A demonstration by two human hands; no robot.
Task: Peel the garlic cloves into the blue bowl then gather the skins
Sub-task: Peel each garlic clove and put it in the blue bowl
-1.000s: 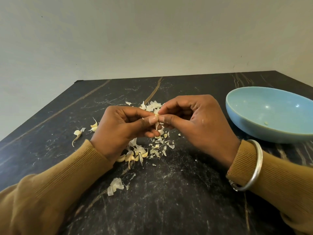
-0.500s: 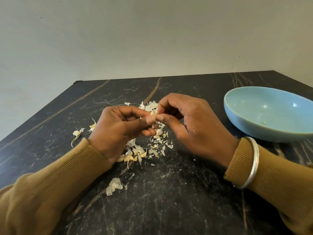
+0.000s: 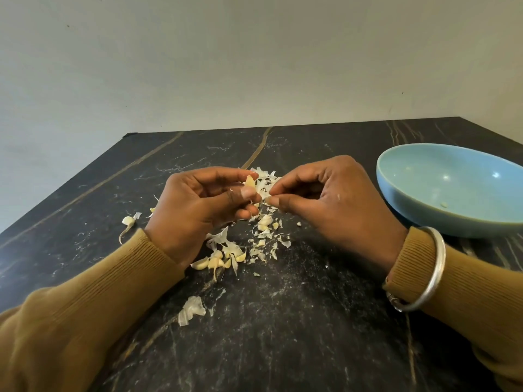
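Head view: my left hand (image 3: 198, 205) pinches garlic clove (image 3: 250, 181), my right hand (image 3: 334, 205) pinches its skin (image 3: 264, 189). Beneath: skin scraps (image 3: 267, 236), unpeeled cloves (image 3: 216, 261) on dark table (image 3: 283, 335); blue bowl (image 3: 418, 216) near right hand.

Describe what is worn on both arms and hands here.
Both arms wear long mustard-brown knit sleeves. The left sleeve and the right sleeve are alike: finely ribbed, with tighter ribbed cuffs ending at the wrists. A plain, smooth silver bangle sits over the right cuff. The left hand and the right hand are bare, with no gloves, and no rings show.
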